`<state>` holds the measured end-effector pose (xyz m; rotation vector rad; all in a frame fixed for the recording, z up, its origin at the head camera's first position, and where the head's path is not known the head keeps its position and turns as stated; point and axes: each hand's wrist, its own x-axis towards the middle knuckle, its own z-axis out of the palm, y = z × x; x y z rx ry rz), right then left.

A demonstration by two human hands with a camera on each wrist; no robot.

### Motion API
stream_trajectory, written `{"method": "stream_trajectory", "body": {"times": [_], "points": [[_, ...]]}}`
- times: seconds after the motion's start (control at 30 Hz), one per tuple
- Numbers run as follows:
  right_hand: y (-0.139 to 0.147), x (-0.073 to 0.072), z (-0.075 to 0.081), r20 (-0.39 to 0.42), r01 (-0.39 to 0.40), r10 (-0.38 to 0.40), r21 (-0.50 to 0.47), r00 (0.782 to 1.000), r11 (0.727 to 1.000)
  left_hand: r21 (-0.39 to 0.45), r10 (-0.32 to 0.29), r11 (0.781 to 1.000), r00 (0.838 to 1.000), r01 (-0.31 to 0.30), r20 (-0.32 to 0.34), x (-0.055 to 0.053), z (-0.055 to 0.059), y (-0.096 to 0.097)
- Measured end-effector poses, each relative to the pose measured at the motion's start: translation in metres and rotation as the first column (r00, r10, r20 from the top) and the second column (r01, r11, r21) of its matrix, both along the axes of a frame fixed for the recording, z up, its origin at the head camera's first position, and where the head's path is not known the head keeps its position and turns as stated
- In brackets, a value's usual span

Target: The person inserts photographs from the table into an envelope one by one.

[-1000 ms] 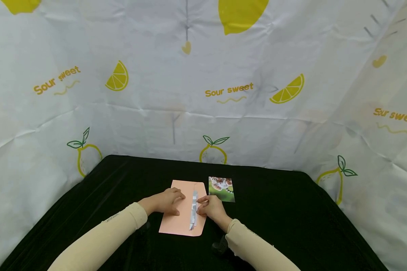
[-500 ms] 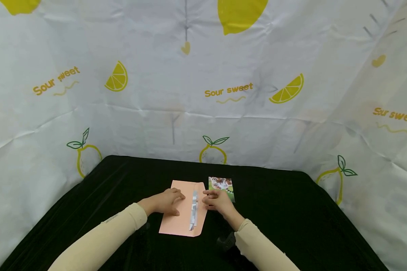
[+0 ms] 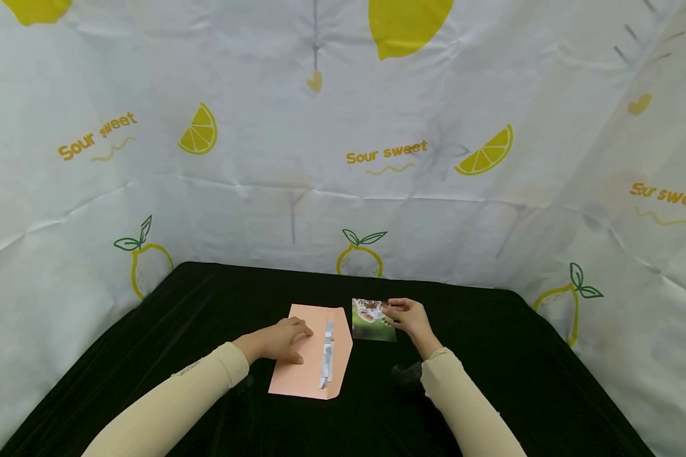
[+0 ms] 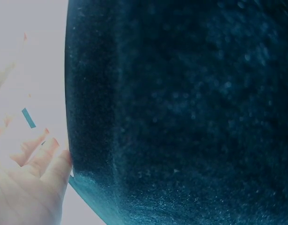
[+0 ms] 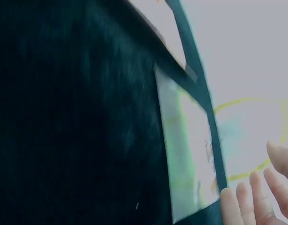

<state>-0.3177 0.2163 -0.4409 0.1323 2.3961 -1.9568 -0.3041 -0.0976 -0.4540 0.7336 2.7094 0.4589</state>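
Note:
A pink envelope [image 3: 300, 379] lies on the black cloth in the head view, its flap [image 3: 342, 355] unfolded to the right. Along the flap's base runs a narrow grey-and-white strip [image 3: 326, 355]. My left hand [image 3: 279, 339] rests on the envelope's left part with fingers spread; its palm side shows in the left wrist view. To the right of the envelope lies a photo [image 3: 371, 329] of a tiger on green. My right hand [image 3: 408, 317] reaches over the photo's right edge, fingertips overlapping it. In the right wrist view, thumb and fingers [image 5: 258, 197] stand apart.
Black cloth [image 3: 491, 381] covers the table. Behind and to both sides hangs a white curtain [image 3: 263, 139] printed with lemons. A dark object [image 3: 407, 376] sits under my right wrist.
My right hand has left the envelope's flap and moved right and away from me to the photo's right edge. The flap now lies flatter. My left hand has stayed in place.

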Motion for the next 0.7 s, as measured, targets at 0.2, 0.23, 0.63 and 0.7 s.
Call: {"method": "stream_trajectory", "body": {"times": [0.2, 0.23, 0.63, 0.7], "points": [[0.010, -0.008, -0.010, 0.076, 0.068, -0.073, 0.065, 0.994, 0.996, 0.003, 0.002, 1.000, 1.000, -0.002, -0.001, 0.000, -0.003, 0.000], [0.011, -0.009, -0.012, 0.087, 0.081, -0.087, 0.075, 0.992, 0.994, 0.008, 0.001, 1.000, 1.000, -0.001, 0.001, 0.000, -0.004, 0.000], [0.003, -0.016, -0.020, 0.088, 0.118, -0.156, 0.337, 0.984, 0.934, 0.000, 0.006, 1.000, 1.000, -0.006, -0.001, -0.001, -0.004, 0.000], [0.001, -0.016, -0.018, 0.078, 0.122, -0.166, 0.395, 0.983, 0.911, 0.003, 0.004, 1.000, 1.000, -0.004, 0.000, -0.001, -0.004, 0.000]]}}
